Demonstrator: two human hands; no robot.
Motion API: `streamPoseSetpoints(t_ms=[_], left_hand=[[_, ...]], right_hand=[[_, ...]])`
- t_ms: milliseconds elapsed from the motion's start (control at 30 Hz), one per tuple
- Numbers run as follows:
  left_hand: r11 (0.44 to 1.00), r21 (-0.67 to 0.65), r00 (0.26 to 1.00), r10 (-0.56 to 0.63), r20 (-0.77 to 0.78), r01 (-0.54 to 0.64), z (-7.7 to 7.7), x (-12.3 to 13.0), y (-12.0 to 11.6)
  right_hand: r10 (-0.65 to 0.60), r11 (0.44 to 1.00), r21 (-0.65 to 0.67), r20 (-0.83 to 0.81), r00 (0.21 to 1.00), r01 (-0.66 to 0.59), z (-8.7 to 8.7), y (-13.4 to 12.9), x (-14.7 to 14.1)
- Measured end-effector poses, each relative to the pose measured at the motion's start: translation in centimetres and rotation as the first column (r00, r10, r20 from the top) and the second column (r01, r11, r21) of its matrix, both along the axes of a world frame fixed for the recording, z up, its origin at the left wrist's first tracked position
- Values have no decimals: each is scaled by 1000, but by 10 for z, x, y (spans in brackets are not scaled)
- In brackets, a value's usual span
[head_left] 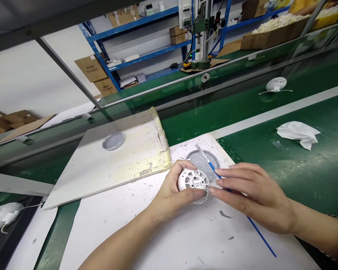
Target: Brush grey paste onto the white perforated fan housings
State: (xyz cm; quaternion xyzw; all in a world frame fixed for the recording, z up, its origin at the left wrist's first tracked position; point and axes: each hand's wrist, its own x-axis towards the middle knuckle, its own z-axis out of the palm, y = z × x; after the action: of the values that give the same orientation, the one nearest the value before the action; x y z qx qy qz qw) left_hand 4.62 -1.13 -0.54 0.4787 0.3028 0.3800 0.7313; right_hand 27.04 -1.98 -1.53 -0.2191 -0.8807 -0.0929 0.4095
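My left hand (176, 187) is closed around a round white plastic housing (193, 182) with slots and a small printed label. A thin white wire sticks out behind it. Under the fingers of my right hand (253, 195) runs a slim blue-handled brush (259, 230), its pale tip (199, 149) pointing up and left. The right thumb or a fingertip meets the housing's right edge. Beyond the hands a shallow round dish (214, 159) of grey paste rests on the grey-spotted white sheet (146, 225), partly hidden by the housing and brush.
A white board (101, 168) with a yellowed taped edge carries another grey dish (113, 141). Crumpled white tissue (298, 133) lies on the green bench at right. Similar white units sit at far right (276, 84) and left (5, 215). A metal frame bar (67, 71) crosses the upper left.
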Motion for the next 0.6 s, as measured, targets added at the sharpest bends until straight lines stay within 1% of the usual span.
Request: streamPoseSetpoints(t_ms=[100, 200, 267, 367, 467, 600], left_hand=[[998, 59, 1000, -5, -8, 6, 1, 2, -4], [995, 97, 999, 3, -42, 1, 3, 1, -6], [997, 77, 999, -18, -44, 22, 5, 0, -6], [999, 30, 999, -40, -21, 40, 6, -2, -7], [1000, 17, 1000, 1, -15, -1, 4, 1, -11], [996, -2, 995, 91, -28, -91, 2, 5, -17]], right_hand=[[-6, 999, 34, 42, 999, 5, -3, -4, -4], [-38, 998, 58, 86, 996, 33, -2, -5, -4], [-51, 996, 80, 114, 992, 42, 0, -5, -3], [-29, 995, 95, 127, 991, 17, 2, -5, -1], [-24, 997, 81, 137, 990, 13, 0, -5, -2], [-56, 996, 80, 158, 986, 43, -7, -5, -2]])
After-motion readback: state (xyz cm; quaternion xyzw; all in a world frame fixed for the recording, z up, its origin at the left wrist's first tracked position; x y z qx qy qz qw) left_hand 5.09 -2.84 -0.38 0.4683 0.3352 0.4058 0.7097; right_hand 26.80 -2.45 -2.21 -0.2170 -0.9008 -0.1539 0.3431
